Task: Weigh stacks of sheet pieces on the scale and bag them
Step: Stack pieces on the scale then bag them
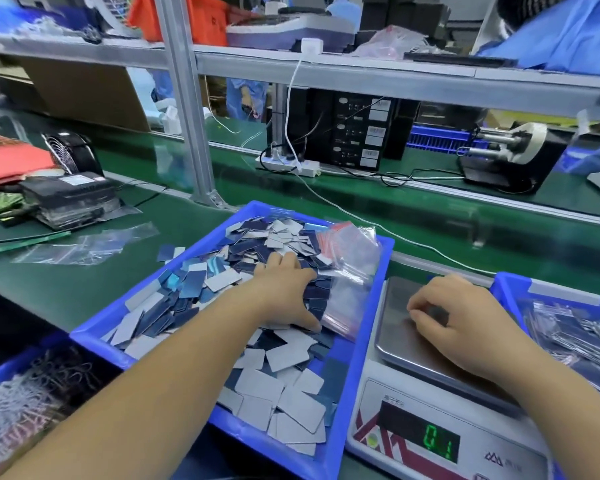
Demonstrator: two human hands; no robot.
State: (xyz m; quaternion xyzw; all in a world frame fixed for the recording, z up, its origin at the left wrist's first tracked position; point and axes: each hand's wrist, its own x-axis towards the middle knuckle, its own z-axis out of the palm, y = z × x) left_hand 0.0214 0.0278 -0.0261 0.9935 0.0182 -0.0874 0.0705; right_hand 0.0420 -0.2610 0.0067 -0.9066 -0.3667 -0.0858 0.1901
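A blue tray [371,327] in front of me holds a loose heap of small grey and dark-blue sheet pieces [284,368]. Clear zip bags with red strips [350,258] lie along its right side. My left hand [288,289] lies palm down on the heap, fingers spread among the pieces. To the right stands a white scale with a steel pan [395,327]; its green display [437,441] reads 0.1. My right hand [454,317] hovers over the pan with fingers curled; I cannot tell whether it holds anything.
Another blue tray [513,282] with filled bags stands at far right. A blue bin [0,372] of dark wiry parts sits at lower left. Loose clear bags [84,244], a black device [70,195] and a fan lie on the green bench to the left.
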